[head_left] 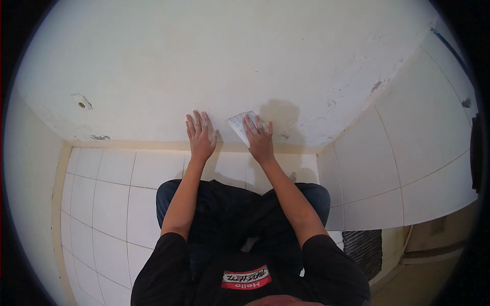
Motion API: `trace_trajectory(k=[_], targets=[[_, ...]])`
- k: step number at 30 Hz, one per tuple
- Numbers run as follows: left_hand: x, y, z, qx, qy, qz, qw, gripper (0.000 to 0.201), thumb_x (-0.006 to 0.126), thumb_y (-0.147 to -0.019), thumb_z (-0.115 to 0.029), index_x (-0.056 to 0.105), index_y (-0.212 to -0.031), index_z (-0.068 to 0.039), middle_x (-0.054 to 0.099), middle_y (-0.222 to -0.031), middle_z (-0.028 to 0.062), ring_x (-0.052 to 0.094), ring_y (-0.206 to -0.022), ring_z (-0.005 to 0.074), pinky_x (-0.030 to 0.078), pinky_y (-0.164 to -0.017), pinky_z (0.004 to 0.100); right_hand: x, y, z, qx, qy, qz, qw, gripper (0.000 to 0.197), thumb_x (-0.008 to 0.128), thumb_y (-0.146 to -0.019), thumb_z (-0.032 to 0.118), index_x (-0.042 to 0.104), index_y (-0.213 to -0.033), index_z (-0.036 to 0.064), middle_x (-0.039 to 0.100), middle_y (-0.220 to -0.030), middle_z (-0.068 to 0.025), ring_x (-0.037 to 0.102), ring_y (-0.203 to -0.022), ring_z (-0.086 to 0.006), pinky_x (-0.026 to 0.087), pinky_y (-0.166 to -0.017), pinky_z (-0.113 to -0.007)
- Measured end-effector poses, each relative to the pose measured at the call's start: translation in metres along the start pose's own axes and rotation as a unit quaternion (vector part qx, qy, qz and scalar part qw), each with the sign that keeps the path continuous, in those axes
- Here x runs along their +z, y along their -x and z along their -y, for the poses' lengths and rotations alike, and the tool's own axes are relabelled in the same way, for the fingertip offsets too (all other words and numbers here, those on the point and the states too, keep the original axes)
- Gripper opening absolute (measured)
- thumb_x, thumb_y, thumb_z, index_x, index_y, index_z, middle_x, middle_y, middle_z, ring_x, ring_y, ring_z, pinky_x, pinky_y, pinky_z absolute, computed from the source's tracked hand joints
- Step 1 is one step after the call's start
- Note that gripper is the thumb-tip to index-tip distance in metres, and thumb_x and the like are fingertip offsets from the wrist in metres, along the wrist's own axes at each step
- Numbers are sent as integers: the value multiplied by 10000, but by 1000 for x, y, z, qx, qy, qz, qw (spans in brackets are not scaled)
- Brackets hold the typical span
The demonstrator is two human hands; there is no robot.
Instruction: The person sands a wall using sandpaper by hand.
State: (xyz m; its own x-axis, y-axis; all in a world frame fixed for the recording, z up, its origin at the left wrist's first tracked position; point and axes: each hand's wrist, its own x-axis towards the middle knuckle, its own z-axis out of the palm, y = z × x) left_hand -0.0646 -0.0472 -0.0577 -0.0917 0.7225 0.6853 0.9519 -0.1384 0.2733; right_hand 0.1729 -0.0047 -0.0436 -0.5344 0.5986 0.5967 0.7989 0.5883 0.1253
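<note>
Rubbing of the wall (214,56) seems in hand; near its bottom edge, the printed paper sheet (237,123) is pressed under the right hand's (260,138) outspread, unclenched grip; the left hand (201,136) is released; flat pressure seems called for.

floor (112,209): white tile, thin brownish joints, bordered by a tan strip (127,145) along the foot of the wall (153,76).
over floor: legs (224,204), one pair, dark trousers, bent, knees spread toward the wall; contact with the tile hidden.
on floor: mat (362,250), one, black, ribbed, flat; well back from the wall, toward its right end.
</note>
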Motion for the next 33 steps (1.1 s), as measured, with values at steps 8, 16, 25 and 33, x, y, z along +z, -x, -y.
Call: trace_trajectory(k=[8, 16, 25, 33], targets=[[-1, -1, 0, -9, 13, -10, 1000, 873, 682, -927, -270, 224, -1636, -47, 138, -1699, 259, 59, -1558, 513, 122, -1251, 598, 14, 36, 19, 32, 1, 102, 994, 642, 514, -943, 133, 409, -1576, 128, 328, -1679, -10, 261, -1554, -263, 210, -1219, -631], [-1, 1, 0, -5, 4, -4, 1000, 888, 692, -933, -286, 210, -1637, -39, 121, -1699, 267, 45, -1559, 514, 125, -1247, 602, 9, 27, 3, 9, 30, 72, 997, 660, 522, -927, 124, 403, -1576, 115, 336, -1673, -20, 284, -1547, -276, 214, -1207, -644], [0, -1, 0, -9, 6, -4, 1000, 907, 704, -918, -264, 203, -1638, -35, 102, -1702, 268, 24, -1563, 509, 121, -1247, 605, -22, 8, -14, 5, -97, -3, 995, 714, 588, -810, 50, 479, -1515, 70, 395, -1642, -99, 344, -1530, -287, 137, -1238, -615], [-4, 1, -2, -28, 13, 30, 999, 887, 693, -912, -277, 231, -1639, -68, 120, -1711, 229, 69, -1560, 504, 110, -1256, 595, -44, -4, 11, -135, -123, -37, 983, 597, 589, -853, 140, 566, -1444, 57, 456, -1605, -86, 342, -1534, -283, 159, -1255, -575]])
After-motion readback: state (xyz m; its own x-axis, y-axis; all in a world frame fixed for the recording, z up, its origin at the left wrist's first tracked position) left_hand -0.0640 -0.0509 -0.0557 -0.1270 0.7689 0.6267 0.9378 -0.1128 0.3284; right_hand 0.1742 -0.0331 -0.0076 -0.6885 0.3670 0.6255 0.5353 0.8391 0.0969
